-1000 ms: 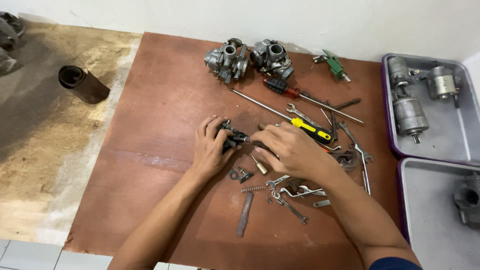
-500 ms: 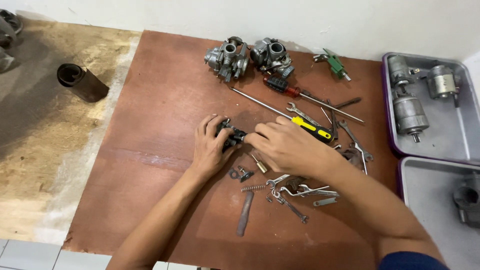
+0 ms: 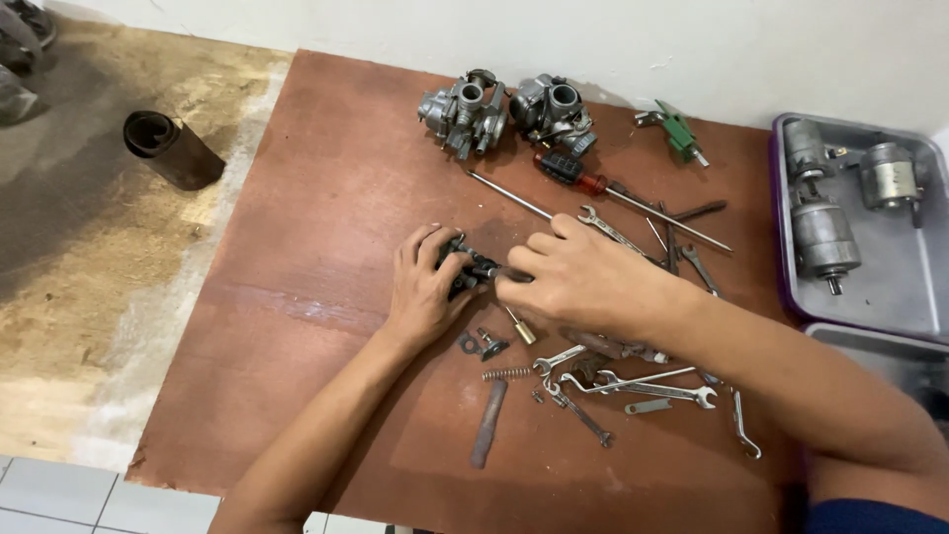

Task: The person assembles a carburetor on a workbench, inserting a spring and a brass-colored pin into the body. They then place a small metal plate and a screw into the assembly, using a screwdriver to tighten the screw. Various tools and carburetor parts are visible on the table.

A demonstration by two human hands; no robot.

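My left hand (image 3: pixel 423 289) grips a small dark metal part (image 3: pixel 461 261) and holds it down on the brown board (image 3: pixel 326 227). My right hand (image 3: pixel 578 282) is closed just to the right of it. Its fingertips pinch a thin screwdriver shaft whose tip meets the part. The palm hides the screwdriver's handle. Small loose pieces lie just below the hands: a dark clip (image 3: pixel 484 345), a brass piece (image 3: pixel 521 327) and a spring (image 3: pixel 506 373).
Two carburetors (image 3: pixel 465 107) (image 3: pixel 554 109) stand at the board's far edge, with a red-handled screwdriver (image 3: pixel 578 179), a long rod (image 3: pixel 509 195) and a green tool (image 3: pixel 677 129). Spanners (image 3: pixel 633 384) and a rusty bar (image 3: pixel 488 423) lie nearer. A grey tray (image 3: pixel 914 287) holds metal cylinders. A dark cylinder (image 3: pixel 173 148) lies on the floor.
My right hand has shifted a little left and now covers the yellow screwdriver handle that showed before. My left hand keeps its hold on the part.
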